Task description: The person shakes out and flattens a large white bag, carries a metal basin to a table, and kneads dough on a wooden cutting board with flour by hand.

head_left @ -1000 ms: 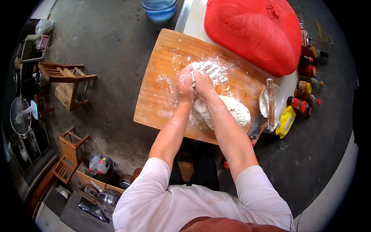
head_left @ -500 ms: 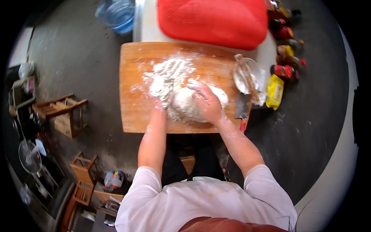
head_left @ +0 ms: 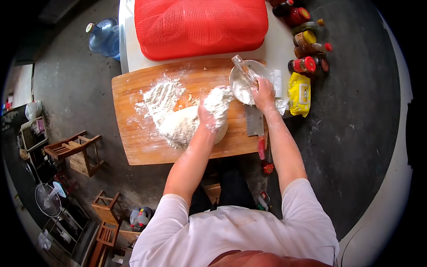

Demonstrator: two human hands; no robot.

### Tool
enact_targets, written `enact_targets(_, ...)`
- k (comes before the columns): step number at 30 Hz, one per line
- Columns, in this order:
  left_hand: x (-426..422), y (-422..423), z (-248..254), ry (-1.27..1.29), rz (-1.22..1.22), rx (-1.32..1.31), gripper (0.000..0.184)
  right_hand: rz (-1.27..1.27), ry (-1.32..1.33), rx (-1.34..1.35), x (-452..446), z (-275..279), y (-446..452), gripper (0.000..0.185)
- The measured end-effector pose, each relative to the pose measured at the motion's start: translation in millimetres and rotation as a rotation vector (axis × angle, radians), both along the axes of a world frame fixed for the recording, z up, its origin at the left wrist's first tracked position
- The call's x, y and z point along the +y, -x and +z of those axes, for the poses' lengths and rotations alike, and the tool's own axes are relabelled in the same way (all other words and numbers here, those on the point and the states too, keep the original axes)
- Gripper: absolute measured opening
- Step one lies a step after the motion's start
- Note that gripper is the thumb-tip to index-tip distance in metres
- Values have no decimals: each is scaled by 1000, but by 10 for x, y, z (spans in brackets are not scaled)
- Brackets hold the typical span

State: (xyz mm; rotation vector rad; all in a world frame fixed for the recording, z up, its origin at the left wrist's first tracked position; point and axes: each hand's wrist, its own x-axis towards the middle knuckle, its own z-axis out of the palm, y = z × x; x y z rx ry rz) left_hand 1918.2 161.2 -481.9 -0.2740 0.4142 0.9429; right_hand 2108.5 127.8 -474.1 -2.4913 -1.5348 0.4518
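A heap of loose white flour (head_left: 217,106) lies in my cupped left hand (head_left: 207,116), held near the dough's right side. My right hand (head_left: 265,92) has its fingers around a floury rolling pin (head_left: 243,70), which slants across a white bowl (head_left: 238,84) with flour inside. The large floured dough (head_left: 178,127) sits on the wooden board (head_left: 133,144). More flour (head_left: 162,98) is spread behind and left of it. Below my right hand, a cleaver (head_left: 254,121) with a red handle lies at the board's right edge.
A red mesh basket (head_left: 200,31) stands behind the board on the white table (head_left: 131,49). Several sauce bottles and jars (head_left: 304,65) line the right side, with a yellow wipes packet (head_left: 299,95). A blue water jug (head_left: 104,38) and wooden chairs (head_left: 73,149) are at left.
My left hand has scooped up flour and moved right, over toward the bowl. My right hand has left the dough and taken hold of the rolling pin. The view has shifted.
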Motion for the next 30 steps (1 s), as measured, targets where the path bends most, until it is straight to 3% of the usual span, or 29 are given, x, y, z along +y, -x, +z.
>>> enact_targets(1,-1,-166,-33,29,2,35,32,0,-2,3,-23,0,-58,47)
enact_targets(3,20,-484,-102,-34,-80,346,32,-20,-143,164,-119,5,-182,46)
enact_targets(4,36,-593,-137,42,-65,226,34,-22,-141,167,-160,73,-213,46)
enact_targets(9,115,-906,159,36,-147,239,40,-183,-201,374,-401,303,-318,47)
enact_targets(11,77,-849,356,168,-206,567,44,-165,-203,360,-438,373,-282,47)
enact_targets(14,-24,-475,410,-21,-385,630,48,-153,-225,430,-443,290,-238,47)
enact_targets(18,-96,256,447,-218,-341,615,48,3,-205,224,-256,39,-184,43)
enact_targets(20,-102,651,400,-347,-191,592,48,62,-42,108,-122,-285,-269,39)
enact_targets(22,-65,1089,260,-392,-80,621,48,93,-197,81,-92,-259,-206,34)
enact_targets(23,-30,1277,182,-459,3,622,49,57,-33,108,-30,-169,-189,41)
enact_targets(24,21,1429,116,-430,125,641,43,73,-81,52,-37,-149,-157,43)
enact_targets(25,85,1619,-11,-460,137,762,49,166,-209,-214,-64,-79,-61,36)
enact_targets(28,284,2037,-407,-433,255,936,37,223,-280,-202,83,201,313,34)
enact_targets(30,344,2262,-665,-1174,170,2142,37,195,-104,439,279,328,730,31)
